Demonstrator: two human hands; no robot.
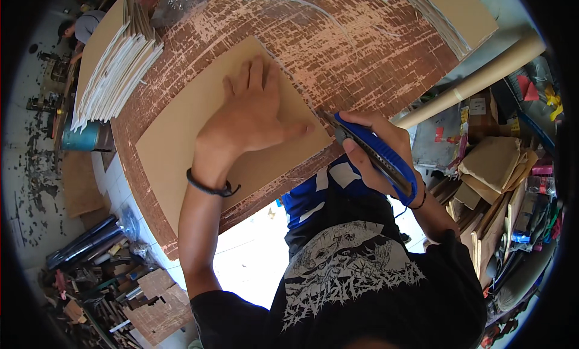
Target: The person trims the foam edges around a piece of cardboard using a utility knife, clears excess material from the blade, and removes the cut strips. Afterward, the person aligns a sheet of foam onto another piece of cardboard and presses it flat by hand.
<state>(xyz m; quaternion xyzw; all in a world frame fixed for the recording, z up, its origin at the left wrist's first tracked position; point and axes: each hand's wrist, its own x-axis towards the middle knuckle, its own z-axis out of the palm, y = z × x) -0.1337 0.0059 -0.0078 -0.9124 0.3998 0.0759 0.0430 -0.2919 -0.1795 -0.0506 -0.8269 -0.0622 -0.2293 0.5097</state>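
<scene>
A tan cardboard sheet (175,129) lies flat on the scored brown work table (374,65). My left hand (250,111) rests flat on the sheet, fingers spread toward its far edge and thumb pointing right. In my right hand (380,150) is a blue utility knife (386,159), gripped along its handle. The knife's tip is beside the right edge of the sheet, near its right corner; whether the blade touches the board I cannot tell.
At the far left of the table stands a stack of cut boards with white edges (117,77). Thin white strips (313,5) lie at the back. More board sheets (458,17) are at the far right, near a long cardboard tube (476,80). A person (84,29) is at upper left.
</scene>
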